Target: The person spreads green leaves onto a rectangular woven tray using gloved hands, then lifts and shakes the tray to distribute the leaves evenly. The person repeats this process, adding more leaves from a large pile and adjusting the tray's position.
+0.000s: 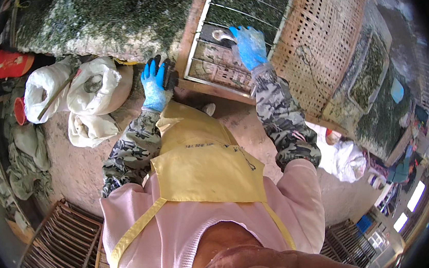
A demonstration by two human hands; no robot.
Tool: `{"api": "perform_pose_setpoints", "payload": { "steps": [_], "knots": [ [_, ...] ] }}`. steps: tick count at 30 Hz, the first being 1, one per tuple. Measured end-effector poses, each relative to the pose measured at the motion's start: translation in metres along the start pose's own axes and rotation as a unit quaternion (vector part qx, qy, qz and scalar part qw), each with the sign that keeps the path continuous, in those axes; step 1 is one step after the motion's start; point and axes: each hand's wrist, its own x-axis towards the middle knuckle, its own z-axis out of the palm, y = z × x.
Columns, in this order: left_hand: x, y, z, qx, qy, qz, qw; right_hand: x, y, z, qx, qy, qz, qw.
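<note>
My right hand (251,47), in a blue coated glove, is over a wire-strung rectangular frame (229,90). It holds a small pale metal tool (223,36), perhaps a scoop, whose handle is partly hidden by the fingers. Dark green granular material (252,0) covers the far part of the frame; woven slats show through near its front end. Beside the frame's left front corner is my left hand (153,85), gloved alike, with fingers extended. Against its right side sits a black object (170,76), possibly a brush; whether the hand grips it is unclear.
At left stand several open white sacks (95,83), a stick (56,97) and a red container (19,111). A heap of dark granules (110,20) lies beyond. Right of the frame is a perforated woven panel (317,35), then a shallow tray (369,74). Slatted racks (59,249) stand behind me.
</note>
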Motion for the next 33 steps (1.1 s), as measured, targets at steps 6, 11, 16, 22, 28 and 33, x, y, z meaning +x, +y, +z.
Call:
{"api": "perform_pose_setpoints", "payload": {
  "steps": [6, 11, 16, 22, 28, 33],
  "knots": [
    [0.048, -0.039, -0.012, 0.059, 0.013, -0.001, 0.998, 0.003, -0.007, 0.002, -0.019, 0.083, -0.009, 0.996],
    [0.184, -0.099, -0.019, 0.212, -0.088, 0.011, 0.973, 0.011, -0.017, -0.007, -0.018, 0.048, 0.006, 0.999],
    [0.315, -0.151, -0.010, 0.269, -0.285, -0.066, 0.918, 0.007, -0.036, -0.029, 0.021, -0.029, 0.163, 0.986],
    [0.372, -0.189, 0.003, 0.164, -0.287, -0.137, 0.934, 0.027, -0.071, -0.027, 0.094, 0.053, 0.283, 0.953],
    [0.386, -0.225, 0.006, 0.046, -0.187, -0.132, 0.972, 0.057, -0.079, -0.036, 0.202, 0.139, 0.304, 0.921],
    [0.425, -0.240, -0.018, -0.567, -0.010, -0.254, 0.783, 0.059, -0.050, -0.022, 0.574, 0.227, 0.320, 0.719]
  ]
}}
